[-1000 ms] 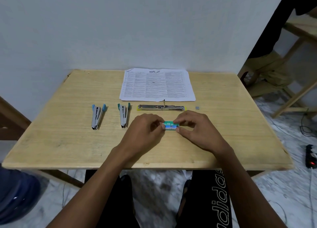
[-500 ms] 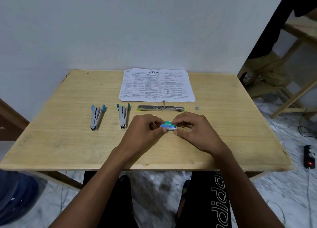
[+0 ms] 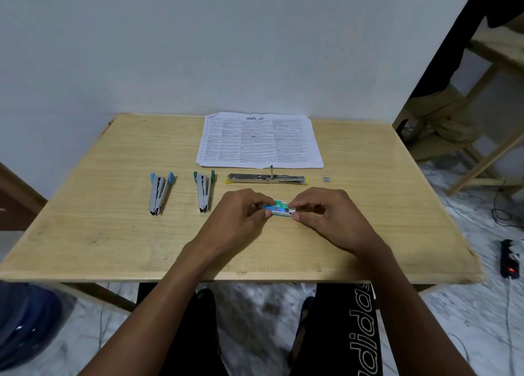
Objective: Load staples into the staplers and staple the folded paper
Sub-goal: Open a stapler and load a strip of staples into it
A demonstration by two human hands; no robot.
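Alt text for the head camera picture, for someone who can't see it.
A left hand and a right hand pinch a small green staple box at a wooden table. Beyond it lie a yellow stapler opened flat, a green stapler and a blue stapler to its left, and a printed sheet.

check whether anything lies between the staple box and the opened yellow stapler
Nothing visible does. The staple box, pinched by the left hand and right hand, is just in front of the opened yellow stapler, with only bare table between them.
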